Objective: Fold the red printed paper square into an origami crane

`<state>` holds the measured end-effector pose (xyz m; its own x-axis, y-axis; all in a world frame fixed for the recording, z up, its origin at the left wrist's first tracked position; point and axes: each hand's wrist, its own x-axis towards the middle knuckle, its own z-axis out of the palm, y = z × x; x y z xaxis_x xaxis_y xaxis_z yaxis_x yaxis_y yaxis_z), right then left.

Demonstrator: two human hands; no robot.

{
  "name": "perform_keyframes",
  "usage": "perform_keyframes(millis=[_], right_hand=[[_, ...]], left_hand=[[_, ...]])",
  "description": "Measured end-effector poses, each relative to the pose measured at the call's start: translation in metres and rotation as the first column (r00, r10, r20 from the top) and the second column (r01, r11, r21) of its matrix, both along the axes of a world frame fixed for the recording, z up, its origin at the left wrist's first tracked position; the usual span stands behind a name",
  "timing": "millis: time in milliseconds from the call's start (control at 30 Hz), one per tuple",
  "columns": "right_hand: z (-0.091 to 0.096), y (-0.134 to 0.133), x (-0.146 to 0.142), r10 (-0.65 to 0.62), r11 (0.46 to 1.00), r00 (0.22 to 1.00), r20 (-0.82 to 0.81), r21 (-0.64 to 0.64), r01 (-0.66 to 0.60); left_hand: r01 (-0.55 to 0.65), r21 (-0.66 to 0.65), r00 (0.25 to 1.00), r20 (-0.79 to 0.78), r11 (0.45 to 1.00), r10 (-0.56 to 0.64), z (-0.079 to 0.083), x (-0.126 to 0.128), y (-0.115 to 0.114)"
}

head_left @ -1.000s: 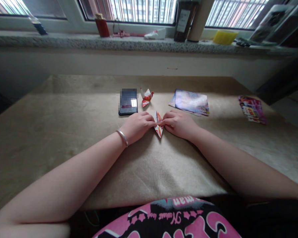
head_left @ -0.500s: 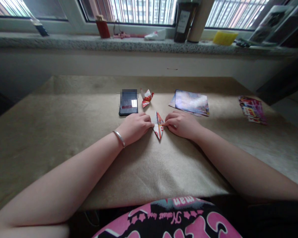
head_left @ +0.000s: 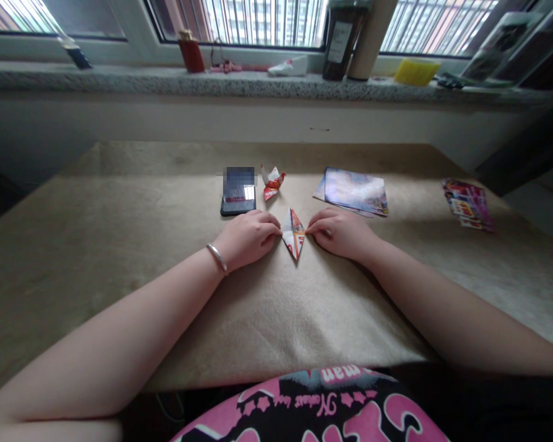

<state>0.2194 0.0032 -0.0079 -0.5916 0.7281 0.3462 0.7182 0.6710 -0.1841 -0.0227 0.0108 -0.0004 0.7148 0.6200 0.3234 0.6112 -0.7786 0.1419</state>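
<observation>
A folded origami paper (head_left: 294, 238), kite-shaped with red, white and orange print, lies flat on the table in front of me. My left hand (head_left: 254, 236) pinches its left corner between thumb and fingers. At the opposite corner, my right hand (head_left: 338, 233) is closed in a pinch too. Just beyond stands a folded paper crane (head_left: 273, 183) in similar red and white paper. Left of the crane is a dark phone (head_left: 238, 193), near the knuckles of my left hand.
Glossy printed sheets (head_left: 356, 189) lie beyond my right hand, and pink printed cards (head_left: 468, 205) are farther right. A tan cover lies over the table (head_left: 120, 245). Along the windowsill (head_left: 133, 81) stand a red bottle (head_left: 191, 52), a dark container (head_left: 342, 43) and a yellow sponge-like block (head_left: 416, 72).
Both hands have drawn slightly outward to the paper's side corners, so more of its surface shows. The phone, crane and sheets stay put.
</observation>
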Motion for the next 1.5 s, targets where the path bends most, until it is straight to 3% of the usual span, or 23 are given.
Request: perform_keyframes(millis=[233,400,533,833,1200,1500], right_hand=[[0.009,-0.011,-0.010,-0.119,0.993,0.991,0.068,0.026,0.117],[0.007,-0.010,-0.014,-0.134,0.991,0.985,0.109,0.040,0.130],[0.002,-0.007,-0.014,-0.132,0.991,0.986,0.103,0.024,0.131],[0.000,-0.006,-0.012,-0.092,0.995,0.994,0.063,-0.023,0.094],[-0.005,-0.003,-0.016,-0.046,0.997,0.999,0.026,-0.053,0.048],[-0.007,-0.004,-0.015,-0.013,0.996,0.999,-0.050,-0.089,0.008]], left_hand=[[0.099,0.045,0.994,-0.054,0.994,-0.097,-0.001,0.000,0.000],[0.179,0.096,0.982,-0.086,0.979,-0.171,0.000,0.003,-0.003],[0.147,0.130,0.989,-0.050,0.981,-0.142,0.000,0.004,-0.003],[-0.028,-0.118,0.996,-0.084,0.993,0.018,-0.010,0.004,-0.002],[-0.003,-0.101,0.999,0.050,0.995,0.008,-0.008,0.005,0.004],[0.116,-0.226,0.980,0.182,0.967,-0.075,-0.010,0.002,0.005]])
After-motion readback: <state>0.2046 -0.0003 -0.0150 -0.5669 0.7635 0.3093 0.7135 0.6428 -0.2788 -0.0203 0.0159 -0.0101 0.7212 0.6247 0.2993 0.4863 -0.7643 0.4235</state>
